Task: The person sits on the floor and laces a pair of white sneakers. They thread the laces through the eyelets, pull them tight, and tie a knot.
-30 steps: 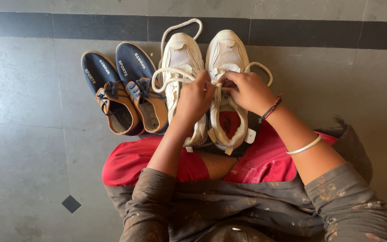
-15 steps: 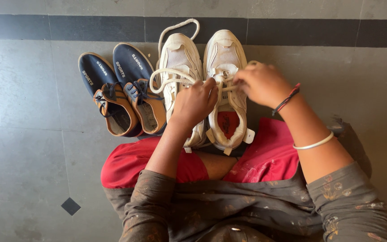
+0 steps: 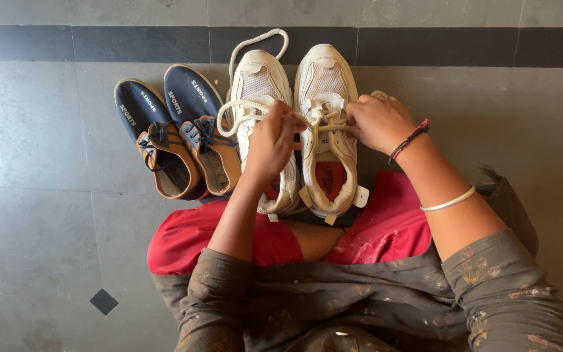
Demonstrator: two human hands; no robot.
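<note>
While both hands tug laces | right white sneaker [image 3: 328, 117] toe points away, lengthwise

the left hand [image 3: 270, 145] hides part of the left white sneaker [image 3: 263, 98]; fingertip grip unclear.

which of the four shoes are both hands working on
The white lace-up sneaker on the far right: the left hand and right hand pull its lace, unlike the other three.
</note>
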